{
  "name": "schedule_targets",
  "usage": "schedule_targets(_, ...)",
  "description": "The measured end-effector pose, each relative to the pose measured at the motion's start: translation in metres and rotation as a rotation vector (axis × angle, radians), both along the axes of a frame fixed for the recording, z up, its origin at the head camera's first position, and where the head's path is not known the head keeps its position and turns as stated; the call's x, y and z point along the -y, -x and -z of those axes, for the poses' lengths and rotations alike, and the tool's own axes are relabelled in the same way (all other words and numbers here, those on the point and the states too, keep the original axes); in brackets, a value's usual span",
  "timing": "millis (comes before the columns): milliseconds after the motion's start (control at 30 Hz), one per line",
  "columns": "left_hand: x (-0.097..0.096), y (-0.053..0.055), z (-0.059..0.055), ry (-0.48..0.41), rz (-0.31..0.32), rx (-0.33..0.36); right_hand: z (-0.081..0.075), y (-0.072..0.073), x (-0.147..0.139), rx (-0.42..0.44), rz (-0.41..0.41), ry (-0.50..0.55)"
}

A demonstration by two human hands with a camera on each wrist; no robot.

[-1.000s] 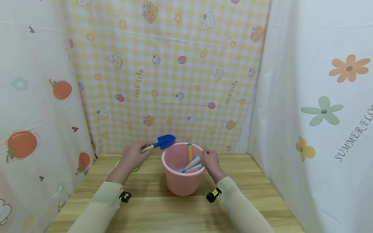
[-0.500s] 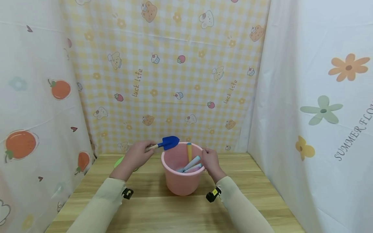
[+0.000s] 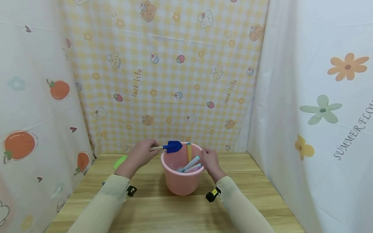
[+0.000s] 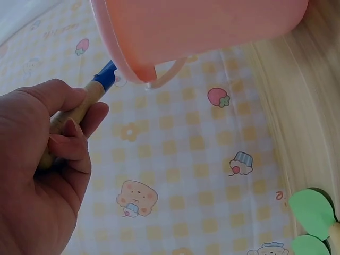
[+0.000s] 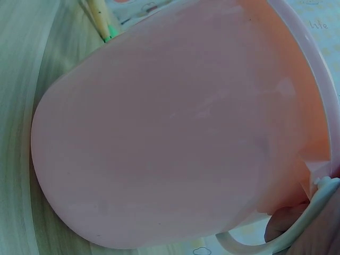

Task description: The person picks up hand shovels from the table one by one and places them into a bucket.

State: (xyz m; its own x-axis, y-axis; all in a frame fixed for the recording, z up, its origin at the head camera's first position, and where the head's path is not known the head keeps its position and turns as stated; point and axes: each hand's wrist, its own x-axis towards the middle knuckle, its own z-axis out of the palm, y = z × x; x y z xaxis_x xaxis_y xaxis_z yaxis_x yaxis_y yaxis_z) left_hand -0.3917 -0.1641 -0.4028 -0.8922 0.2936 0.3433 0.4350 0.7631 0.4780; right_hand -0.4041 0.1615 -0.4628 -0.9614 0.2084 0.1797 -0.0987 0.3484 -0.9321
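In the head view my left hand [image 3: 143,152] holds a small garden trowel by its wooden handle. The trowel's blue blade [image 3: 175,146] overlaps the far left rim of a pink bucket [image 3: 182,186]. Close up in the left wrist view, thumb and fingers wrap the pale wooden handle [image 4: 87,103], and the bucket hides most of the blade. My right hand [image 3: 210,160] grips the bucket's right rim, beside the white bail handle [image 5: 313,204] seen in the right wrist view. Inside the bucket lean a yellow handle [image 3: 189,151] and light blue handles [image 3: 193,163].
A green tool head [image 4: 313,212] with a wooden handle lies on the wood-grain table [image 3: 175,215], left of the bucket. A small blue bit [image 3: 103,183] peeks out by the left sleeve. Patterned cloth [image 3: 166,81] hangs behind and on both sides.
My left hand has moved right with the trowel, bringing its blade over the bucket's rim. More of the green thing shows behind the arm. The right hand and bucket stay put.
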Motion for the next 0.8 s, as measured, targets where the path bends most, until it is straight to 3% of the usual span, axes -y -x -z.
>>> schedule_targets(433, -0.01, 0.013, 0.004, 0.083, 0.049, -0.102, -0.003, -0.002, 0.002, 0.017, 0.001, 0.028)
schedule_targets(800, -0.021, 0.015, -0.001, 0.107, 0.071, -0.107, -0.002, -0.001, 0.002, 0.018, 0.005, 0.036)
